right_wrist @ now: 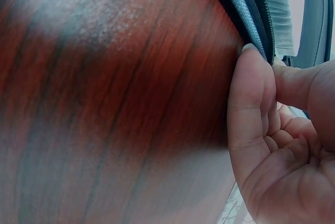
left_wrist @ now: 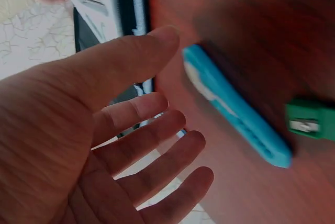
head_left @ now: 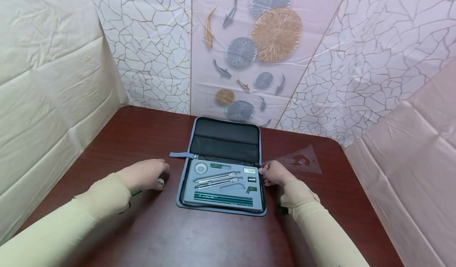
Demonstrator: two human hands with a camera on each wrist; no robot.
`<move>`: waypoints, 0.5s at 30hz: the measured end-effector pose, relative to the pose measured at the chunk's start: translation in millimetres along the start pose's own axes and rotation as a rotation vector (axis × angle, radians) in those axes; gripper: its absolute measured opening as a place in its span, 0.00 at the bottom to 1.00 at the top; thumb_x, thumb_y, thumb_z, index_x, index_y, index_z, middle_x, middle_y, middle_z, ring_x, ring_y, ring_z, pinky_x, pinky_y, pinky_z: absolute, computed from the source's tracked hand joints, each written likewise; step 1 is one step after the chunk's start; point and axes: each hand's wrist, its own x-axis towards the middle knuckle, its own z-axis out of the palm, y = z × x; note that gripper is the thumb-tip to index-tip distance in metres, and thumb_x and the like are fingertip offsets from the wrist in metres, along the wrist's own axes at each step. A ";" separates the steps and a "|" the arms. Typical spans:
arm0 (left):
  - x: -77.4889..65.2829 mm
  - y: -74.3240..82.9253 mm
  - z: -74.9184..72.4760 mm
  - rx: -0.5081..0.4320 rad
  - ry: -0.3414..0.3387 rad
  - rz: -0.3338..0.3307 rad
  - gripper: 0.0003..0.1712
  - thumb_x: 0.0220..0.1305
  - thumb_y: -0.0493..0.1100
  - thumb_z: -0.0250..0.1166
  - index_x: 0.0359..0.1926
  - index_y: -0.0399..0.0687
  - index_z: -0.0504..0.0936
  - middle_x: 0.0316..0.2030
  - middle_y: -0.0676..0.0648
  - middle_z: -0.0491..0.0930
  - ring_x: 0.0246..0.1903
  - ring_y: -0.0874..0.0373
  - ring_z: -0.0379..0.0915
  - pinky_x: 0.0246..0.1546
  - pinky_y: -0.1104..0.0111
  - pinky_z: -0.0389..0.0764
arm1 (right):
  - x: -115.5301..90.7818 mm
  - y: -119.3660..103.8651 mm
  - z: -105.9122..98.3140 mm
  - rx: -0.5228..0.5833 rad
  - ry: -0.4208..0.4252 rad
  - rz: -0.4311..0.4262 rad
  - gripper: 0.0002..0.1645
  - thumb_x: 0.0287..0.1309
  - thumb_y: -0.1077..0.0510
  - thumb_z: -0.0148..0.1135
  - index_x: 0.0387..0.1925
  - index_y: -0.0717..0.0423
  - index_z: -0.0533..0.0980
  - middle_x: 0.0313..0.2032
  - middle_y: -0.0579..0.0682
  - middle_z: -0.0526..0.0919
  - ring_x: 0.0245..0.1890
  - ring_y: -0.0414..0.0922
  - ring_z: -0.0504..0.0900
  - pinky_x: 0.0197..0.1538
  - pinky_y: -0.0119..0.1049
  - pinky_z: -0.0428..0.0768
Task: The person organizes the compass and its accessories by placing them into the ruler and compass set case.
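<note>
A zip case (head_left: 221,211) lies unfolded on the table. Its grey tray (head_left: 213,185) holds two metal compasses (head_left: 217,180), dark green pencils (head_left: 223,199), a round white dial-like piece (head_left: 201,168), a white eraser-like block (head_left: 249,170) and small green pieces. My right hand (head_left: 277,173) pinches the case's right edge between thumb and fingers; the zipper edge (right_wrist: 256,20) shows there in the right wrist view. Left of the case, my left hand (head_left: 145,174) hovers with fingers loosely spread, holding nothing. Beside it lie a slim blue tool (left_wrist: 235,109) with a whitish part and a green sharpener (left_wrist: 309,119).
A clear set square (head_left: 303,160) lies on the table beyond my right hand. The case's black lid (head_left: 225,144) leans back toward the patterned wall sheet (head_left: 228,88). A blue strap (head_left: 181,155) sticks out left. Cloth walls border the brown table (head_left: 171,235).
</note>
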 end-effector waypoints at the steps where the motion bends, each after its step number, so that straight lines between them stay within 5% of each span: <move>1: -1.6 -2.2 1.0 -0.001 -0.001 0.000 0.21 0.49 0.40 0.77 0.45 0.42 0.82 0.38 0.47 0.77 0.36 0.56 0.73 0.42 0.59 0.79 | -0.2 0.0 0.0 0.003 0.001 0.003 0.18 0.69 0.59 0.55 0.21 0.59 0.68 0.29 0.56 0.77 0.25 0.47 0.77 0.30 0.38 0.82; 15: -4.9 -12.0 13.0 -0.002 0.033 0.066 0.10 0.51 0.36 0.75 0.34 0.47 0.82 0.28 0.51 0.71 0.27 0.59 0.65 0.29 0.66 0.73 | 0.8 0.3 1.1 0.003 0.014 0.014 0.18 0.69 0.59 0.56 0.21 0.57 0.68 0.30 0.57 0.77 0.26 0.47 0.77 0.30 0.38 0.82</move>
